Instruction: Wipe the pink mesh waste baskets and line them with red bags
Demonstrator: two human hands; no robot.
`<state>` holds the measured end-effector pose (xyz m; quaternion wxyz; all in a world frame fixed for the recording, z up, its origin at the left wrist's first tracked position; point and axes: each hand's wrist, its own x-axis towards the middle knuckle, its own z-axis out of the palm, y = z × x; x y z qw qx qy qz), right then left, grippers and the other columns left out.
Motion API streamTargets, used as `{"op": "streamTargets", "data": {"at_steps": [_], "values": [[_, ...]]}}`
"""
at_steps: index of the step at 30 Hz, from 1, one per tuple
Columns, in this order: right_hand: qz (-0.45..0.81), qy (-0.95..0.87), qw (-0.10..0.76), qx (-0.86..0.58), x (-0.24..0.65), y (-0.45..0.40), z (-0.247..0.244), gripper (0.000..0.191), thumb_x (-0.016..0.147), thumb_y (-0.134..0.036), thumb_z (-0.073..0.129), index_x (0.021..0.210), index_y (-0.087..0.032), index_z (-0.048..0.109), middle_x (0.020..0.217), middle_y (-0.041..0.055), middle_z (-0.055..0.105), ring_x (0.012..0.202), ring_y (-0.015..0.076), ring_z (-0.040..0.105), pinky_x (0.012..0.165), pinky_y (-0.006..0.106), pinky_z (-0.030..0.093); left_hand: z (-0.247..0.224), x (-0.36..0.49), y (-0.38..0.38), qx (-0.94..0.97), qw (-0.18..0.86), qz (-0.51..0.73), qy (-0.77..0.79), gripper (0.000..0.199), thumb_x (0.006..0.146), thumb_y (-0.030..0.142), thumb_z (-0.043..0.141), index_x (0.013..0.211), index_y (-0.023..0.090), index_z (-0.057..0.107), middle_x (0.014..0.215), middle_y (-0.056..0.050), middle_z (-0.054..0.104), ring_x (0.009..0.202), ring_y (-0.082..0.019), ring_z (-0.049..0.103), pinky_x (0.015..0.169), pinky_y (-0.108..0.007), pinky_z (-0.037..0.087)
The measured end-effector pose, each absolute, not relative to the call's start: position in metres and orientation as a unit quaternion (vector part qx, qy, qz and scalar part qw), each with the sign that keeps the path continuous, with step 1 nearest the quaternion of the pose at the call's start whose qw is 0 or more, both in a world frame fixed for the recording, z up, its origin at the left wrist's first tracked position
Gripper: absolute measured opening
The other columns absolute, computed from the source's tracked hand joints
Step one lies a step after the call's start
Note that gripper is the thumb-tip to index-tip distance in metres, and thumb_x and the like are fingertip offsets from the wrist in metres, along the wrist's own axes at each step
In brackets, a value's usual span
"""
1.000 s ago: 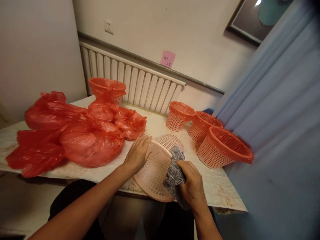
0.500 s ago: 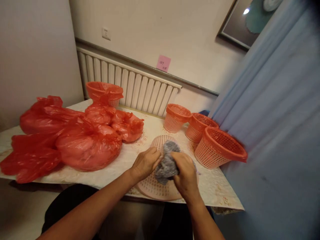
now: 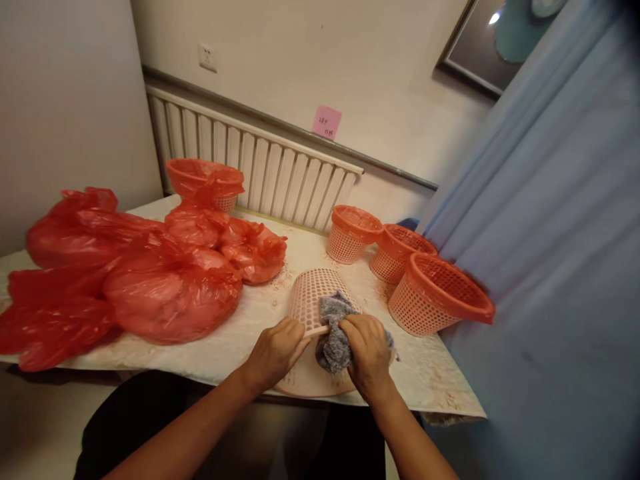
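My left hand (image 3: 279,351) is closed round one end of a thin pale stick-like piece (image 3: 316,331), whose kind I cannot make out. Its other end meets a bunched grey fuzzy cloth (image 3: 334,351). My right hand (image 3: 369,350) grips that cloth from the right, fingers curled over it. Beneath both hands, a pale pink perforated plastic basket (image 3: 309,293) rests upside down near the table's front edge, its wide rim toward me. The cloth and hands cover much of it.
Several filled red plastic bags (image 3: 173,297) lie on the left of the covered table (image 3: 440,383). Behind them stands a red-lined basket (image 3: 205,177). Three more red-lined baskets (image 3: 425,310) line the right side beside a blue curtain (image 3: 540,267). A radiator (image 3: 255,160) runs along the wall.
My left hand has moved slightly left and down, and the pale stick-like piece now shows between it and the cloth. The cloth has shifted a little in my right hand.
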<state>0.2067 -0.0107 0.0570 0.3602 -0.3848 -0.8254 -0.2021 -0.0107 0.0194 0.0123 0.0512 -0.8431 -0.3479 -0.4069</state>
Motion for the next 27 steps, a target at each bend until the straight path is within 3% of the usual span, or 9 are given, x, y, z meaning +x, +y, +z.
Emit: {"op": "streamTargets", "data": {"at_steps": [10,18,23,27], "values": [[-0.238,-0.678,0.498,-0.485,0.257,-0.007,-0.017,0.036,0.086,-0.020,0.050,0.121,-0.016,0.052,0.106,0.0119,0.059,0.102,0.0249,0.054,0.089,0.045,0.045,-0.003,-0.022,0.011,-0.832,0.035,-0.438,-0.340,0.024,0.097,0.020,0.044,0.073,0.021,0.042,0.069,0.000,0.049,0.067,-0.016,0.048,0.058,-0.027,0.038],[-0.057,-0.476,0.600,-0.640,0.250,-0.021,-0.068,0.048,0.080,-0.038,0.058,0.121,-0.014,0.055,0.110,0.0131,0.063,0.106,0.0283,0.057,0.090,0.048,0.047,-0.028,-0.046,0.002,-0.799,-0.037,-0.474,-0.368,0.024,0.096,0.017,0.045,0.072,0.021,0.043,0.067,0.001,0.046,0.066,-0.015,0.046,0.059,-0.026,0.038],[-0.008,-0.501,0.597,-0.626,0.235,-0.019,-0.042,0.042,0.081,-0.037,0.058,0.117,-0.016,0.058,0.106,0.0095,0.063,0.099,0.0244,0.059,0.087,0.040,0.047,-0.053,-0.071,-0.005,-0.736,-0.116,-0.491,-0.452,0.024,0.096,0.026,0.043,0.073,0.020,0.048,0.068,0.001,0.048,0.063,-0.014,0.049,0.061,-0.026,0.041],[-0.130,-0.595,0.552,-0.570,0.222,-0.004,0.008,0.021,0.084,-0.031,0.056,0.098,-0.016,0.061,0.092,0.0071,0.061,0.088,0.0226,0.055,0.078,0.037,0.045,-0.073,-0.080,-0.004,-0.693,-0.204,-0.447,-0.528,0.021,0.091,0.035,0.048,0.079,0.020,0.055,0.071,0.001,0.056,0.065,-0.016,0.055,0.061,-0.028,0.047]]}}
